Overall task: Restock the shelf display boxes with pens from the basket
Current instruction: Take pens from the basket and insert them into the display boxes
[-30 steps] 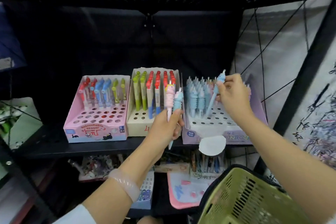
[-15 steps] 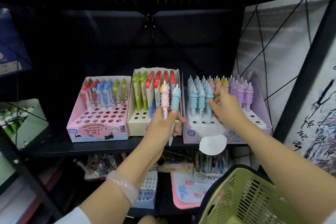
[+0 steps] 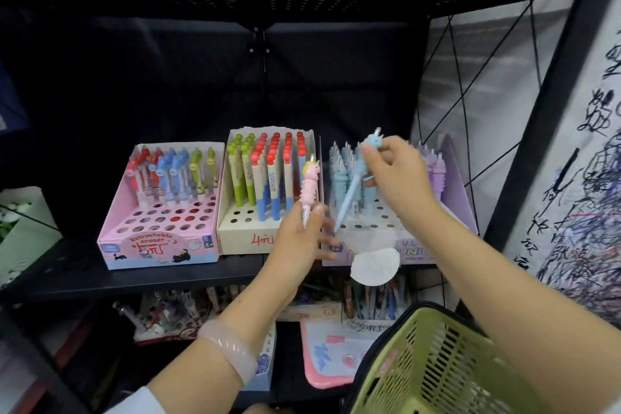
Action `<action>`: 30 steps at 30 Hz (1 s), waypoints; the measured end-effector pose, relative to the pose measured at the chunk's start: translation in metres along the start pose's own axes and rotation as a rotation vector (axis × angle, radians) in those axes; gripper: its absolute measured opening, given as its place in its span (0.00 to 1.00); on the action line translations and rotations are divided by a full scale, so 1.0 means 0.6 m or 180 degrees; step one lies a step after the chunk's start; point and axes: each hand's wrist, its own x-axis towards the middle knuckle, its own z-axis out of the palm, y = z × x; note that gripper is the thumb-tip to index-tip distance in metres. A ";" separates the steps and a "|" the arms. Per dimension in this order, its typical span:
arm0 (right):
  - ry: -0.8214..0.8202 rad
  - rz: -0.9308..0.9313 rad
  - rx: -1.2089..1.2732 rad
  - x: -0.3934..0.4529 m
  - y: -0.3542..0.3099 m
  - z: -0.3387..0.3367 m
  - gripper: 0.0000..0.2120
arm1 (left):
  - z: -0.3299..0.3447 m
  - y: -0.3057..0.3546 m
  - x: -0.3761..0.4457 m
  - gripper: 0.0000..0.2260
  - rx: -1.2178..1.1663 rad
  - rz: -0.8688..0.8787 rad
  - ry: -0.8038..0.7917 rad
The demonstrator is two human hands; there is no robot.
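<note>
1. Pens in hand number two: a blue unicorn pen [image 3: 357,182] pinched near its top by the right hand [image 3: 396,175], and a pink unicorn pen [image 3: 308,190] gripped upright in the left hand [image 3: 299,242].
2. The blue pen's long axis slants from its unicorn head at 1 o'clock down to its tip at 7 o'clock. The tip hangs just over the front holes of the purple display box [image 3: 460,198], at the box's near left corner.
3. That slant is what the coming move likely turns on: the free holes lie below the grip and toward 7 o'clock, so the pen probably needs tipping upright before it drops in. The right hand is the nearer one to this box.
4. The pink pen stands almost vertical, head at 12 o'clock, in front of the seam between the cream display box [image 3: 242,239] and the purple one. The left hand's fingers are curled round its lower barrel.
5. Three display boxes sit side by side on the black shelf [image 3: 84,276]: a pink display box [image 3: 158,250] at 9 o'clock, the cream one in the middle, the purple one at 3 o'clock. All three show empty front holes.
6. One green basket [image 3: 433,366] hangs at 5 o'clock, below the right forearm; its contents cannot be seen.
</note>
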 end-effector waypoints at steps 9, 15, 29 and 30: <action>0.0081 -0.0060 -0.0515 0.010 0.028 0.010 0.11 | -0.025 -0.011 0.004 0.10 0.0476 -0.0166 0.0267; -0.0346 -0.0455 -0.1568 0.013 0.029 0.030 0.11 | -0.027 0.001 0.003 0.08 0.0120 -0.0238 0.0244; -0.0751 -0.0272 -0.0376 -0.040 -0.011 0.044 0.09 | -0.012 0.016 -0.003 0.06 0.0201 0.0289 -0.0114; -0.0905 -0.0097 -0.0066 -0.044 -0.013 0.044 0.09 | -0.004 0.017 -0.002 0.07 0.0274 0.0325 -0.0159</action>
